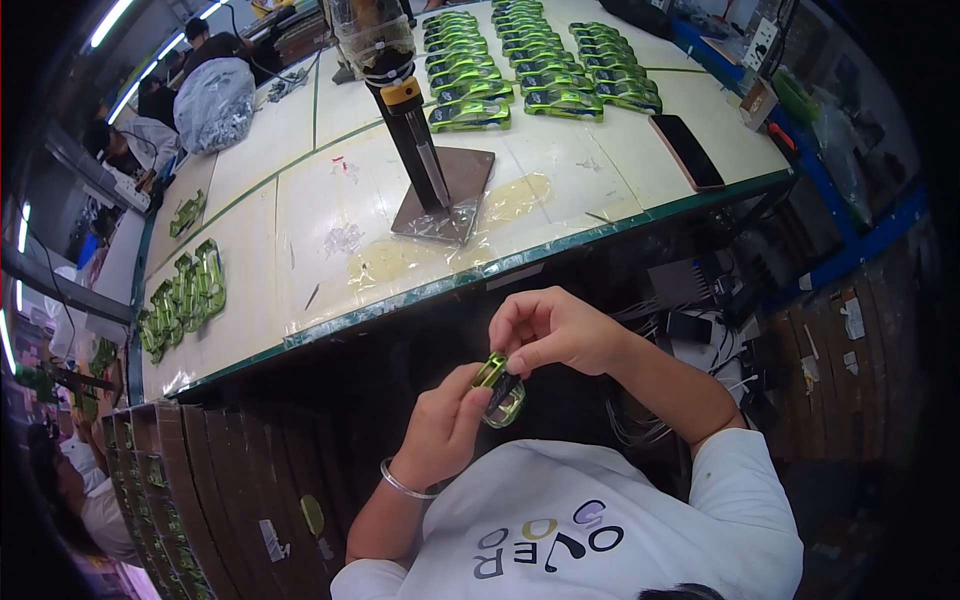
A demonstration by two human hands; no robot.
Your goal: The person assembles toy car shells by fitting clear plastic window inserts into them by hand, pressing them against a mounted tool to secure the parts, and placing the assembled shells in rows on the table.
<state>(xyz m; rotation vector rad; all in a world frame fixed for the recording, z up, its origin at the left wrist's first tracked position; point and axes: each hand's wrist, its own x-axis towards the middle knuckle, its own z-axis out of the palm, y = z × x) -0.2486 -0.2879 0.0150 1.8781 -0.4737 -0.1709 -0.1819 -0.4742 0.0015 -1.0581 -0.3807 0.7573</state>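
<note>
Watching from far away, I see two bare hands near the middle of the frame. The left hand (445, 420) is closed on a green car-shaped piece (505, 405), with its thumb and fingers pinching the left side. The piece is just below the middle of the frame, tilted, between the table and the white shirt (640, 490). The right hand (560, 330) has its fingers curled in close to its thumb, in a narrow grip, and the thumb tip is at the top end of the piece. I cannot tell if it is pinching anything there. A shiny bracelet (405, 485) is around the left wrist.

Above the hands I see the white table (255, 225) with its green edge. A black post (425, 165) stands on a brown plate (470, 170) at the upper middle. Many more green cars (563, 104) lie in rows at the top, and some green pieces (208, 280) lie at the left. A dark phone (688, 150) lies at the upper right, and a big clear bag (215, 105) sits at the upper left
</note>
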